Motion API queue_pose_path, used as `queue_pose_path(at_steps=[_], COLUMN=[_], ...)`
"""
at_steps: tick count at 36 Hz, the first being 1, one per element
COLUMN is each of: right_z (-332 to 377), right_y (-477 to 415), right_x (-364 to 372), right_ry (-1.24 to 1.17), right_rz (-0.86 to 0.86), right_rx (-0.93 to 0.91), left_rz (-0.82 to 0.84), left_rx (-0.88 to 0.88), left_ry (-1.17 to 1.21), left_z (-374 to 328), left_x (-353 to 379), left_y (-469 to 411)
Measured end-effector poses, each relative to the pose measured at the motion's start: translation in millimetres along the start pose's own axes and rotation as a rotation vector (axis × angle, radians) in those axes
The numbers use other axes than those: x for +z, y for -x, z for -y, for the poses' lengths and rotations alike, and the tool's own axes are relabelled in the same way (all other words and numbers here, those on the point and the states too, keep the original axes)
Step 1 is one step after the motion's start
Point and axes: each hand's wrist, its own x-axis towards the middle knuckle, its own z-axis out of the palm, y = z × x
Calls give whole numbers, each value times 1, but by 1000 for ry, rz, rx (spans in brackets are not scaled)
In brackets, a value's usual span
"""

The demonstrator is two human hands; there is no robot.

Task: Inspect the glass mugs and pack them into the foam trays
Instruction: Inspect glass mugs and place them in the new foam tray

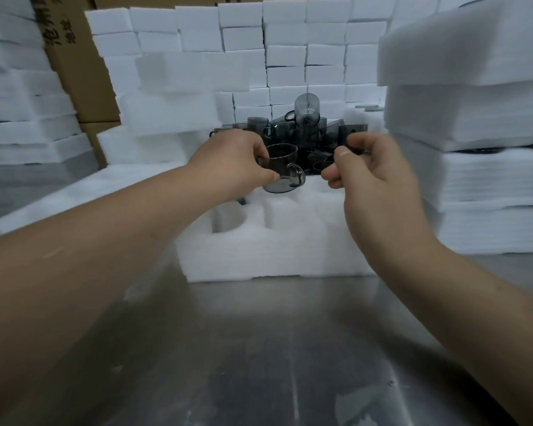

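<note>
So the left hand (234, 161) has its fingers and thumb wrapped round a smoky grey mug (282, 169), holding it upright with the handle facing near-right, just above the far edge of the foam tray (274, 250). My guess is it's kept up in the air like that so light gets through the glass and any chips show before it goes in. The right hand (373, 173) is right beside it, fingers curled in with thumb and forefinger close together near something dark. It's too blurry, so I honestly can't tell if it's pinching a piece of glass or just hovering ready to help turn the mug. The tray sits in the middle of the steel table (259, 348), and the round pockets I can see look empty, so I'd say packing on this tray has barely started. The pile of mugs (305, 127) is just behind the tray on the far side, which makes sense: grab, check, drop, all within easy reach. Foam sheets (474, 118) are stacked up on the right, more foam blocks (290, 56) form a wall at the back, and there are cardboard boxes (74, 66) far left.
</note>
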Motion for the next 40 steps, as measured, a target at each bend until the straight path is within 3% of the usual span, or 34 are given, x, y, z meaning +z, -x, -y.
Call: queue_pose_path(at_steps=[10,29,34,40], right_z=[-1,0,1,1], right_y=[1,2,3,3], right_x=[-2,-2,-1,0], right_ry=[44,134,147,171], right_rz=[42,56,59,61], right_rx=[19,59,63,75], left_rz=[23,229,246,253], left_rx=[41,83,12,91], left_ry=[-67,-214,-124,-17], left_z=[3,2,2,-18], left_x=[-1,-4,-4,2], left_y=[-3,-5,-3,-7])
